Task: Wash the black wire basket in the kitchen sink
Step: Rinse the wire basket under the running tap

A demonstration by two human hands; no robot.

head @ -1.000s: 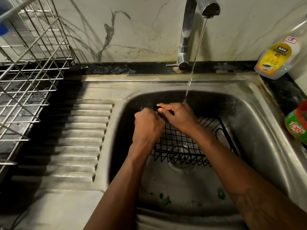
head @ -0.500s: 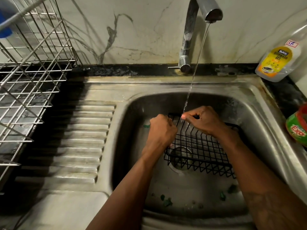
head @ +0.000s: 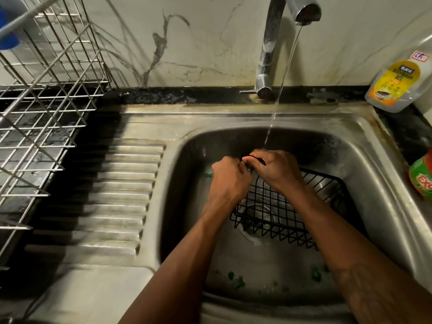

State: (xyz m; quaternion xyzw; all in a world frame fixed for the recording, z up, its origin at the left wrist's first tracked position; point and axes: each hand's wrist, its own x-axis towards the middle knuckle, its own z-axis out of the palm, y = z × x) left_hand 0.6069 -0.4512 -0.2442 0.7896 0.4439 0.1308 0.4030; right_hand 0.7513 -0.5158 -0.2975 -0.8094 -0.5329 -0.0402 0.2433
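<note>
One steel sink (head: 374, 160) fills most of the view: a single basin on the right and one ribbed drainboard (head: 117, 183) on the left. One silver wire dish rack (head: 46, 90) stands at the far left, with one blue item (head: 8, 36) in its top corner, too cut off to identify. Two bare forearms reach in from the near edge.

The one black wire basket (head: 280, 206) lies in the basin, tilted, with its near side over the drain (head: 257, 218) and its far left corner raised. One tap (head: 268, 54) rises at the far wall, and a single thin stream of water (head: 282, 78) falls from it onto the hands.

One dishwash gel bottle (head: 397, 85) leans at the far right. One green and red container (head: 423, 176) sits on the right rim, partly out of view.

The left hand (head: 228, 181) and the right hand (head: 275, 171) meet at the raised corner, knuckles touching. The right hand's fingers curl round the basket's top wire. The left hand is balled tight against the same corner, fingers curled on the wire there.

Several small green scraps (head: 236, 280) lie on the near basin floor.
</note>
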